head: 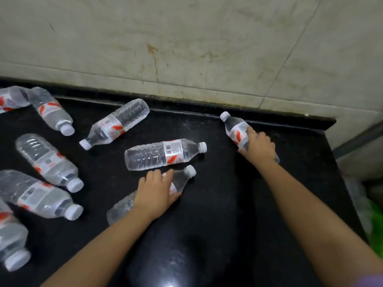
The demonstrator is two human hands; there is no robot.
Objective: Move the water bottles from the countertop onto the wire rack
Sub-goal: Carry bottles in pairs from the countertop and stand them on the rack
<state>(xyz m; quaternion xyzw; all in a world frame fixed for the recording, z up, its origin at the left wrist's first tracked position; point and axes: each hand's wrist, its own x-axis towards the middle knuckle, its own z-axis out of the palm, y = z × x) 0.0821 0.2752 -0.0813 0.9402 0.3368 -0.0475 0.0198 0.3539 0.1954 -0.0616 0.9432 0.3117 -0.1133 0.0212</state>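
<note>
Several clear water bottles with white caps and red-and-white labels lie on their sides on the black countertop [217, 204]. My left hand [154, 192] is closed over the middle of one bottle [182, 179] lying near the counter's centre, cap pointing up and right. My right hand [259, 147] grips another bottle [235, 128] near the back right, cap pointing toward the wall. A loose bottle [157, 154] lies between the hands, just above my left hand. No wire rack is in view.
More bottles lie at the left: one [116, 124] near the back, others [48, 160] [39, 195] along the left edge. A stained tiled wall [186, 48] backs the counter. Past the counter's right edge sit plastic bags [373, 214].
</note>
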